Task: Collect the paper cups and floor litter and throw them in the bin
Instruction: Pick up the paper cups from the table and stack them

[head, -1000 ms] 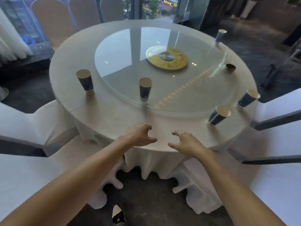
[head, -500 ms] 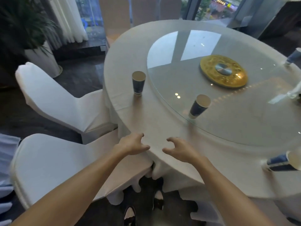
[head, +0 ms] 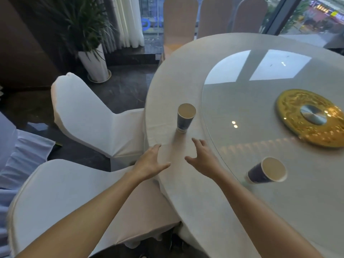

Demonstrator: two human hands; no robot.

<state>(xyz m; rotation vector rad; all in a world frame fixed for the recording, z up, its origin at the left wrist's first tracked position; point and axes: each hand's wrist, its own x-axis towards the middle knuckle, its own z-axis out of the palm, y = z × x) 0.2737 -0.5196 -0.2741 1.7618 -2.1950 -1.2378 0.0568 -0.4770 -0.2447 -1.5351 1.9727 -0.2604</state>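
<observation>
Since half a second ago our view has swung further left along the round table (head: 186,202), and both our hands have come forward and spread; the curled fingers of before are now straighter. Our left hand (head: 150,163) hovers at the table's near-left edge, released, fingers loosely extended and holding nothing. Our right hand (head: 202,159) is just beside it over the cloth, also released, fingers splayed and empty.

Ahead of the right hand, still apart from it, stands the nearer paper cup (head: 185,117) — a tapered cone shape, dark blue wall with a pale printed pattern we cannot read, cream inside, upright on the matte beige tablecloth. Whether anything is in it we cannot tell. A second paper cup (head: 268,172) of the same kind sits to the right of our right hand, on the edge of the smooth glass turntable (head: 260,108), which mirrors the window panes. At the turntable's centre lies a round gold embossed disc (head: 312,118) with a brushed metal hub.

Left of the table are two chairs in white fabric covers (head: 89,116); beyond them a potted plant (head: 95,62) in a tall white pot stands on dark polished floor. Street signs outside are too blurred to read.
</observation>
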